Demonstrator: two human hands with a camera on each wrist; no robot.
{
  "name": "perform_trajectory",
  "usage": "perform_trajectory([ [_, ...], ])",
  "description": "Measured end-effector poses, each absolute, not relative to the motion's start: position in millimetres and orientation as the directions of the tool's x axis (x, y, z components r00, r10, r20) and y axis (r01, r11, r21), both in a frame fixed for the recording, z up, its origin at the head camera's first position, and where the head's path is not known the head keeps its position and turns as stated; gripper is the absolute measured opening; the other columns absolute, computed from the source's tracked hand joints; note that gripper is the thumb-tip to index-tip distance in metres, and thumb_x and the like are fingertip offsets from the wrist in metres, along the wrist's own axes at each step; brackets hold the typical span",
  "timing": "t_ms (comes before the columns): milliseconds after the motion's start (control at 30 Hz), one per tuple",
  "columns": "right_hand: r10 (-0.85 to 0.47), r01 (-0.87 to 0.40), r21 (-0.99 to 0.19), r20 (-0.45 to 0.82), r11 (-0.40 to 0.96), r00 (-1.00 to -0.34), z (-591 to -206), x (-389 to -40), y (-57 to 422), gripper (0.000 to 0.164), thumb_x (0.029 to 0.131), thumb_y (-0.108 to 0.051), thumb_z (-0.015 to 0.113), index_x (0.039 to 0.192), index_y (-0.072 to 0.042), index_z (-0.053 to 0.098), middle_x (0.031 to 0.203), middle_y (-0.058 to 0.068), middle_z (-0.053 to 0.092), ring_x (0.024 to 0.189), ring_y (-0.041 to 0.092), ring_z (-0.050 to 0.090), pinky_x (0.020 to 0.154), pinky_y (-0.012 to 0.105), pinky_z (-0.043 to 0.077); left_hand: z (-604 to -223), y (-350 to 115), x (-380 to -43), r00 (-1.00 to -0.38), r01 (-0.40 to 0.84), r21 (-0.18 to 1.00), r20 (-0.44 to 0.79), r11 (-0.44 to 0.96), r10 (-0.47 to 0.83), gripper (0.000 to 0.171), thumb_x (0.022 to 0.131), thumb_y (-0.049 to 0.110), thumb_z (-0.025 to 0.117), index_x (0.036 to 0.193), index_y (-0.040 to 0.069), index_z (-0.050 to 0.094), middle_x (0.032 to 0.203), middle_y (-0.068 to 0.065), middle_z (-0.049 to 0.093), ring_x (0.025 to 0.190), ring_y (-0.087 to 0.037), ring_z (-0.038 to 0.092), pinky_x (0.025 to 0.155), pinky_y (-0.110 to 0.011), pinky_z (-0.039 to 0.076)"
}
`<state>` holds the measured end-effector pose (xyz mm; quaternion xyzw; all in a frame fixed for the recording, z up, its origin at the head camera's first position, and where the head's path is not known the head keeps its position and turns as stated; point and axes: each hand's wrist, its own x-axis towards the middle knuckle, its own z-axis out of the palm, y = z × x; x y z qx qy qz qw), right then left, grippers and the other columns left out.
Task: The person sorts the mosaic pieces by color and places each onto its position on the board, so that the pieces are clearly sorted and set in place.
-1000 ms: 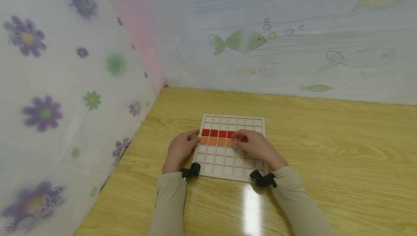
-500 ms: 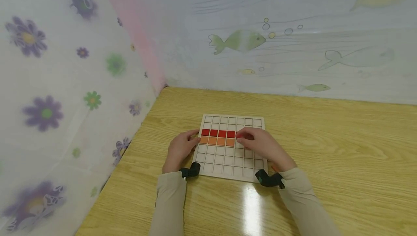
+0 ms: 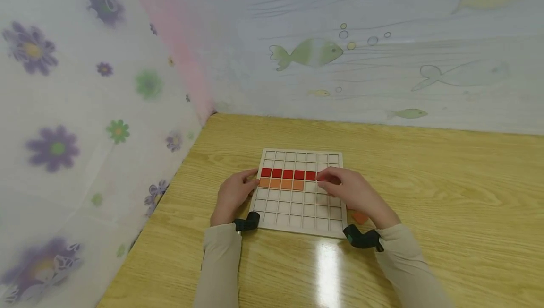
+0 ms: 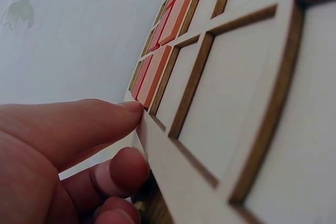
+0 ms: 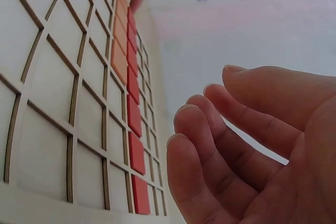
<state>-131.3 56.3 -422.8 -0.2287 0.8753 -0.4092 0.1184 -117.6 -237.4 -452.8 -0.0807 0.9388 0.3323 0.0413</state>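
A pale wooden grid board (image 3: pixel 297 209) lies on the table. Across it runs a row of red tiles (image 3: pixel 287 174); nearer the person, a row of several orange tiles (image 3: pixel 275 183) fills the left part of the adjoining row. My left hand (image 3: pixel 233 197) holds the board's left edge, the thumb (image 4: pixel 128 114) touching it beside an orange tile and the other fingers bent close to the side. My right hand (image 3: pixel 354 190) hovers over the right end of the red row. Its fingers (image 5: pixel 194 129) are loosely bent and apart from the thumb, with nothing between them.
A loose orange tile (image 3: pixel 360 217) lies on the wood-grain table (image 3: pixel 467 213) right of the board, partly behind the right wrist. Black wrist cameras (image 3: pixel 361 238) hang near the board's front corners. Walls printed with flowers (image 3: pixel 57 147) and fish (image 3: pixel 316 52) border the table.
My right hand has moved to the right along the red row, uncovering more red tiles. The loose orange tile on the table has come into view. My left hand has stayed put.
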Motion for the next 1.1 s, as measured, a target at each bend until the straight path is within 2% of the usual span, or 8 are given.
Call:
perform_trajectory([
  [333, -0.502, -0.332, -0.752, 0.001, 0.569, -0.865, -418.8, -122.2, 75.2, 0.03, 0.089, -0.034, 0.054, 0.109, -0.014, 0.061, 0.094, -0.004, 0.059, 0.085, 0.013, 0.053, 0.071, 0.032, 0.043, -452.3, -237.2, -117.3, -0.981, -0.191, 0.604, -0.137, 0.774, -0.135, 0.039, 0.087, 0.033, 0.056, 0.125, 0.026, 0.054, 0.064, 0.005, 0.059, 0.055, -0.014, 0.049, 0.057, -0.028, 0.035],
  [633, -0.481, -0.326, -0.726, -0.008, 0.606, -0.876, -424.1, -113.4, 92.9, 0.023, 0.088, -0.027, 0.057, 0.107, -0.015, 0.062, 0.091, -0.004, 0.06, 0.08, 0.011, 0.054, 0.071, 0.033, 0.043, -451.5, -236.0, -117.9, -0.981, -0.193, 0.609, -0.146, 0.769, -0.13, 0.039, 0.087, 0.036, 0.056, 0.125, 0.028, 0.054, 0.064, 0.005, 0.059, 0.055, -0.014, 0.049, 0.057, -0.029, 0.035],
  [1100, -0.467, -0.35, -0.682, 0.016, 0.641, -0.884, -437.3, -105.0, 116.1, 0.03, 0.085, -0.038, 0.058, 0.105, -0.017, 0.063, 0.087, -0.008, 0.059, 0.076, 0.008, 0.054, 0.068, 0.031, 0.043, -452.6, -236.2, -118.7, -0.98, -0.198, 0.608, -0.148, 0.768, -0.136, 0.039, 0.087, 0.036, 0.056, 0.124, 0.029, 0.054, 0.064, 0.005, 0.058, 0.055, -0.015, 0.049, 0.055, -0.03, 0.035],
])
